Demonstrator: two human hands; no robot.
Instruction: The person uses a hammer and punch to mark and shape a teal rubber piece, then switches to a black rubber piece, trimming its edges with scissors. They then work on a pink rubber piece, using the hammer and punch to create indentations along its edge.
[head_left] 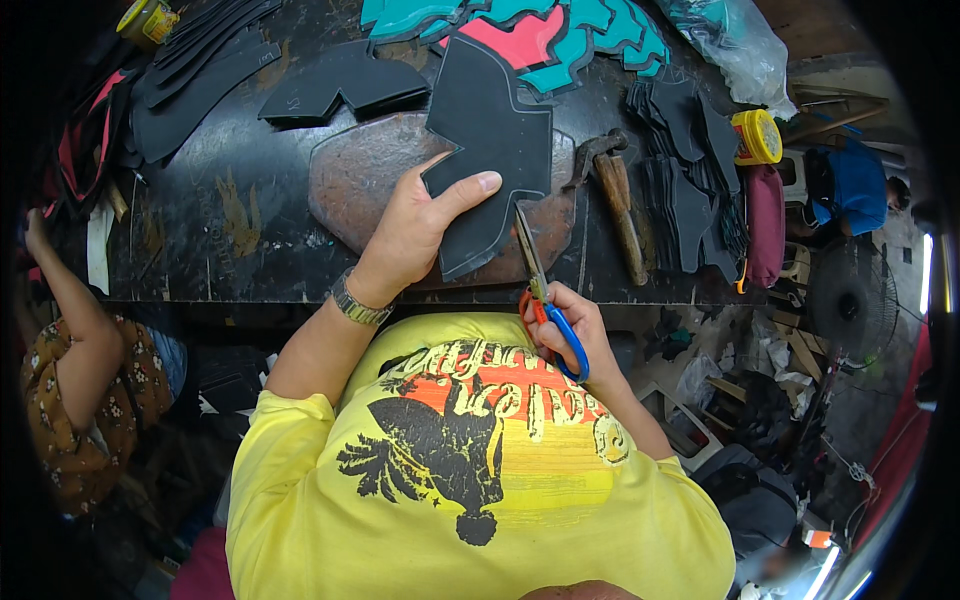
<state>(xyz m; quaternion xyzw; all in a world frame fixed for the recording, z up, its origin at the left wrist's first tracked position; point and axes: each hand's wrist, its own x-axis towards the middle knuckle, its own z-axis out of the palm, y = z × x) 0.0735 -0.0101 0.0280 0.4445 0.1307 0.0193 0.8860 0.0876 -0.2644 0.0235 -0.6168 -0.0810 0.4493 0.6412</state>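
My left hand (415,228) grips a flat black cut-out piece (490,140) by its lower left edge, thumb on top, holding it above the dark workbench. My right hand (570,325) is closed on the orange and blue handles of a pair of scissors (540,290). The blades point up and meet the bottom edge of the black piece. A metal watch sits on my left wrist.
Under the piece lies a rusty brown metal plate (365,180). A wooden-handled hammer (615,195) rests to the right, beside stacked black pieces (690,170). More black pieces (200,70) lie at the back left, teal and red shapes (545,40) behind. Another person (80,370) sits at left.
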